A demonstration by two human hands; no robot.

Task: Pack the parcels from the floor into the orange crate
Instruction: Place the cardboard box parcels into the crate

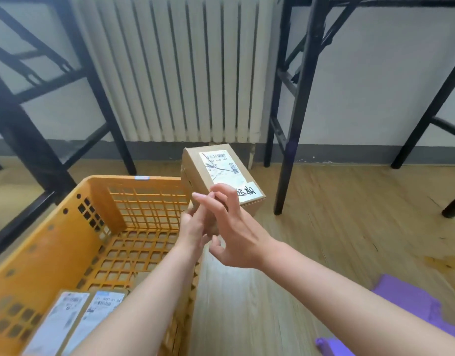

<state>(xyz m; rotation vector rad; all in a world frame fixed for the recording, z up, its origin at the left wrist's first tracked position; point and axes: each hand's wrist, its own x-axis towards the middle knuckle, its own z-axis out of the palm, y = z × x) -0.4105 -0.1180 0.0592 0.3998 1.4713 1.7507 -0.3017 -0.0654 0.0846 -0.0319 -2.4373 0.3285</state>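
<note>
Big orange plastic lattice crate [41, 253] filling the lower left, brown cardboard box with a white shipping label [216, 170] at centre just beside the crate's far right corner, two flat white-labelled parcels [74, 317] in the crate's near end, my left hand [194, 227] and right hand [234, 227] at the box's near end, fingers straight and spread, gripping nothing

One orange crate [113, 179], two labelled parcels [59, 322] [97, 314] inside it, one cardboard box [216, 165] outside, two hands [195, 227] [236, 235]
</note>
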